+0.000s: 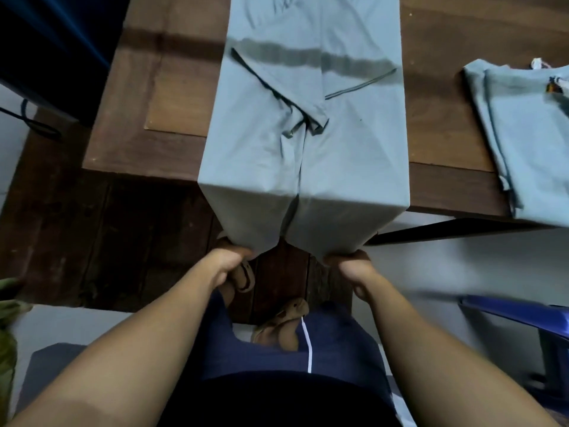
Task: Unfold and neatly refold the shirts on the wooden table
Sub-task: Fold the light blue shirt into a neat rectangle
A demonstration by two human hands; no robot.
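Observation:
A light grey-blue shirt [304, 118] lies lengthwise on the wooden table [154, 97], both sides folded inward so the sleeves meet along the middle. Its near end hangs over the table's front edge. My left hand [229, 261] grips the left corner of that hanging end. My right hand [354, 266] grips the right corner. Both hands are below the table edge, pulling the cloth taut. A second shirt [529, 140] of the same colour lies folded on the table's right side.
A dark object stands at the far left beside the table. A blue plastic chair [523, 315] is at the lower right. Dark wooden floorboards and my sandalled feet show below the table edge. Green cloth [7, 334] sits at the left border.

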